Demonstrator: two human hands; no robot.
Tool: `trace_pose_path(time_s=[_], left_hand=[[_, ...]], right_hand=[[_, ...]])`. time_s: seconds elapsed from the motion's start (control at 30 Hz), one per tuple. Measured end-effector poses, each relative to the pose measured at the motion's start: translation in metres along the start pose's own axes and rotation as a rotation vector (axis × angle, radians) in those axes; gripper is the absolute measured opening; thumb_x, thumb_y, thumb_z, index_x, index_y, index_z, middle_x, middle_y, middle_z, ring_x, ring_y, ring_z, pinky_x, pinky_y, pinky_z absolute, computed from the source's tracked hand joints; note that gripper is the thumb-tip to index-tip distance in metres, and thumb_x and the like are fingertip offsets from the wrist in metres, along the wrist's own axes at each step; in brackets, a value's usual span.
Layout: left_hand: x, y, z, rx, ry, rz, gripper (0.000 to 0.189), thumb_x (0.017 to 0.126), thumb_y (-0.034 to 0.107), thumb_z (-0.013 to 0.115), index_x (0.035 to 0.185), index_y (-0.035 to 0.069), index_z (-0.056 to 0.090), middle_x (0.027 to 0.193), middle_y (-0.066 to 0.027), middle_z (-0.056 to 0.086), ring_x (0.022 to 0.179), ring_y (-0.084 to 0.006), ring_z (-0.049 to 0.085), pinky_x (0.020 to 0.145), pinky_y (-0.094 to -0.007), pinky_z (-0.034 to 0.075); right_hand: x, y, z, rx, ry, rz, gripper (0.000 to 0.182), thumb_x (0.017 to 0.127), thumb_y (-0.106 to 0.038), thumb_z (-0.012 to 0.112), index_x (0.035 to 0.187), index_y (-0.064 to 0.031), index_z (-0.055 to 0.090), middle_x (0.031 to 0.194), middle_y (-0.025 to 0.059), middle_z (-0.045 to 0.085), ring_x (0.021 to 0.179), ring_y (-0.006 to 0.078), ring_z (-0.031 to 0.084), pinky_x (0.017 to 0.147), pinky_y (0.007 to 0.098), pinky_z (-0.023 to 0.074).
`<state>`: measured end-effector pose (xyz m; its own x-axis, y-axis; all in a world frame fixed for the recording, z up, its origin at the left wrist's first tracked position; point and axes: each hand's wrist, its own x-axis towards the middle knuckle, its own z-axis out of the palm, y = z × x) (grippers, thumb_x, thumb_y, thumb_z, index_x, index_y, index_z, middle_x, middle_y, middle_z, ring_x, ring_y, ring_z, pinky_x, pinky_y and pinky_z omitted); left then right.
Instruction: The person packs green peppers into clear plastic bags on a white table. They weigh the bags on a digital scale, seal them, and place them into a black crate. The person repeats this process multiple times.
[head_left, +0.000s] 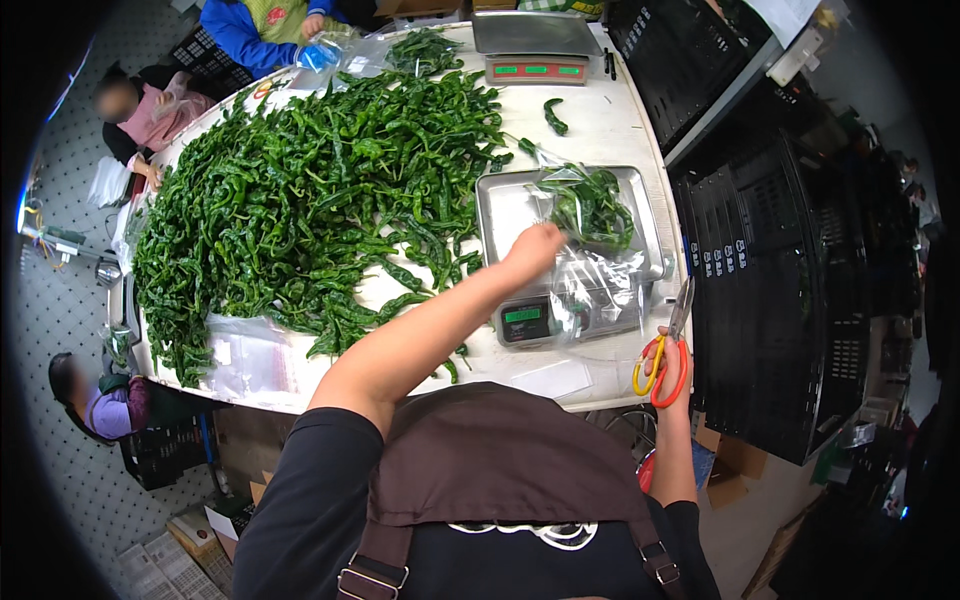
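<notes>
My left hand (537, 247) is curled over the near scale, its fingertips pinching the edge of a clear plastic bag. Green peppers (592, 206) fill the far part of this bag, while its slack plastic (596, 296) hangs over the front of the scale. Beneath it is the steel pan (506, 214) of a digital scale (525, 321) with a lit green display. My right hand (667, 367) holds scissors (664, 360) with one red and one yellow handle, blades pointing away at the table's right edge. A big heap of long green peppers (300, 195) spreads to the left.
Flat plastic bags (244, 352) lie at the near left edge. A second scale (536, 45) stands at the far end, near a loose pepper (555, 117). Stacked black crates (765, 300) line the right. A gloved co-worker's hand (319, 56) is at the far side; two people sit left.
</notes>
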<state>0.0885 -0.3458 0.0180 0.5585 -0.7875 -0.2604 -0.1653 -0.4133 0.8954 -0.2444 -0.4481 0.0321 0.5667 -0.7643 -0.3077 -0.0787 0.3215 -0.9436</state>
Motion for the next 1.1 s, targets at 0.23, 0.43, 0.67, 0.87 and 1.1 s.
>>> trace_pose_path(time_s=[0.23,0.43,0.67,0.87,1.1], left_hand=[[0.033,0.121,-0.094,-0.343,0.179,0.179,0.027,0.090,0.028,0.058,0.099,0.006,0.071,0.091,-0.0054,0.065,0.081,-0.0171,0.059,0.072,-0.0315,0.047],[-0.006,0.108,0.016,0.584,0.284,0.774,0.014,0.081,0.012,0.059,0.074,0.000,0.063,0.101,-0.0216,0.059,0.095,-0.0377,0.058,0.078,-0.0494,0.050],[-0.006,0.018,0.053,0.641,-0.101,0.821,0.014,0.080,0.014,0.067,0.089,0.004,0.062,0.099,-0.0105,0.059,0.108,-0.0293,0.055,0.091,-0.0431,0.044],[-0.012,0.008,0.054,0.750,-0.047,0.872,0.012,0.080,0.013,0.066,0.088,0.004,0.061,0.101,-0.0099,0.058,0.111,-0.0295,0.054,0.091,-0.0429,0.044],[-0.008,0.007,0.065,0.753,-0.129,0.811,0.011,0.078,0.010,0.065,0.086,0.004,0.061,0.100,-0.0105,0.059,0.108,-0.0297,0.055,0.089,-0.0416,0.046]], right_hand=[[-0.014,-0.007,-0.018,-0.011,0.089,-0.037,0.031,0.102,-0.025,0.047,0.122,-0.0018,0.055,0.077,0.0069,0.057,0.056,0.0106,0.051,0.053,0.0226,0.0420],[-0.012,-0.004,-0.015,0.066,0.098,-0.013,0.031,0.102,-0.024,0.047,0.121,-0.0011,0.054,0.076,0.0071,0.057,0.057,0.0106,0.051,0.053,0.0225,0.0418],[0.001,-0.025,-0.003,-0.027,0.003,-0.051,0.031,0.101,-0.024,0.051,0.120,0.0000,0.056,0.076,0.0060,0.058,0.056,0.0099,0.051,0.052,0.0217,0.0396],[0.064,-0.066,0.022,-1.073,0.118,-0.428,0.036,0.091,-0.027,0.067,0.118,-0.0040,0.059,0.089,0.0140,0.062,0.073,0.0247,0.065,0.066,0.0358,0.0513],[0.134,-0.094,0.070,-1.434,0.026,-0.609,0.036,0.084,-0.034,0.072,0.104,-0.0057,0.062,0.097,0.0190,0.064,0.090,0.0370,0.066,0.077,0.0458,0.0530]])
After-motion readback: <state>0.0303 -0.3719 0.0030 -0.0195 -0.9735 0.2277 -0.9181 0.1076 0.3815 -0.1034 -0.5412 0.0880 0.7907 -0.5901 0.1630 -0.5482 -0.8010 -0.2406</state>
